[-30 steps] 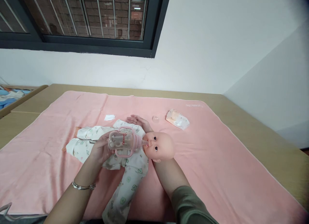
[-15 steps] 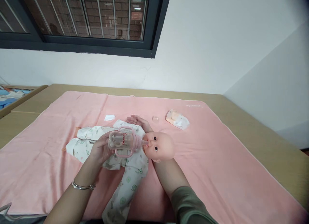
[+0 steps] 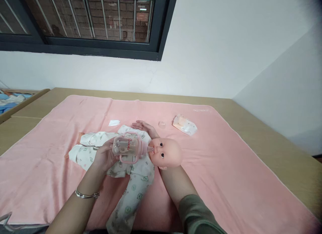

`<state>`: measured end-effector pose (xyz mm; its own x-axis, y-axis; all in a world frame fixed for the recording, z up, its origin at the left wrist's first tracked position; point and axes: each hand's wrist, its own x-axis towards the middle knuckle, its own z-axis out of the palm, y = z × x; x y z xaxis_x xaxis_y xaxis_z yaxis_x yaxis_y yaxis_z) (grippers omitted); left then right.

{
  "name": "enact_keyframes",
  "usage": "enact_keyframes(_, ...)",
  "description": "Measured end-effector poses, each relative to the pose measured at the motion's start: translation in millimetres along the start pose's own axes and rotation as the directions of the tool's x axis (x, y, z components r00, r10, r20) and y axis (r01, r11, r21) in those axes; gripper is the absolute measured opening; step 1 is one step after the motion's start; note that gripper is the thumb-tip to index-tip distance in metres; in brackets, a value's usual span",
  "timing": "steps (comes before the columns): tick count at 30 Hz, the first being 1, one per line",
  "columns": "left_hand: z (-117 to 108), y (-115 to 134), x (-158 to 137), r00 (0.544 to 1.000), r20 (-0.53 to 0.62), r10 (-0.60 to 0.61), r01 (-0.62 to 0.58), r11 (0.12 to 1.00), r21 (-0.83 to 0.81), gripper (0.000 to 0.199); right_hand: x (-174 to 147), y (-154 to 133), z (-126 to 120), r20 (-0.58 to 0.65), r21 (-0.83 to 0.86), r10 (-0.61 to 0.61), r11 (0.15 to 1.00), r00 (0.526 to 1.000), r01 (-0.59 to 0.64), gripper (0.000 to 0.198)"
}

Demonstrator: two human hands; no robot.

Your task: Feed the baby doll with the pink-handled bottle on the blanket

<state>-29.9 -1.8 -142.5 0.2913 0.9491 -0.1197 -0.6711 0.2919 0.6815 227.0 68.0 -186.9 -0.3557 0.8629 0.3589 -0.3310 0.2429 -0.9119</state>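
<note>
A baby doll (image 3: 169,152) in white patterned clothes lies on its back, head to the right, across my right forearm. My left hand (image 3: 106,156) is wrapped round the base of a clear baby bottle (image 3: 127,146) with pink handles and a pink collar. The bottle lies nearly level above the doll's chest, its teat touching the mouth. Beyond the doll's far shoulder my right hand (image 3: 145,127) shows, fingers stretched out and holding nothing; part of that arm is hidden beneath the doll's head and neck.
A pink blanket (image 3: 226,173) covers most of the wooden table (image 3: 289,150). Behind the doll lie a small white piece (image 3: 114,123), a clear bottle cap (image 3: 162,125) and a soft printed packet (image 3: 185,125). A barred window (image 3: 100,19) is set in the wall behind.
</note>
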Motion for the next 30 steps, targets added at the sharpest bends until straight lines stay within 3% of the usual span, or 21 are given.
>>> enact_keyframes(8, -3.9, -3.5, -0.4, 0.998, -0.05, 0.033, -0.033, 0.999, 0.005, 0.036, 6.8, 15.4, -7.8, 0.058, 0.02, -0.046, 0.999, 0.997, 0.044, 0.123)
enact_keyframes(14, -7.3, -4.4, -1.0, 0.997, -0.054, 0.05, -0.049, 0.999, 0.023, 0.034, 4.8, 14.8, -6.8, 0.081, 0.026, -0.103, 0.995, 0.991, 0.101, 0.116)
enact_keyframes(23, -10.7, -5.1, 0.3, 0.999, -0.01, 0.041, -0.04, 0.999, 0.035, 0.039, 4.1, 16.5, -5.9, 0.068, -0.042, -0.084, 0.995, 0.994, 0.087, 0.121)
enact_keyframes(30, -5.9, -4.3, -1.5, 0.998, -0.046, 0.045, -0.044, 0.998, 0.038, 0.036, 4.5, 16.6, -8.4, 0.088, -0.038, -0.096, 0.994, 0.991, 0.099, 0.119)
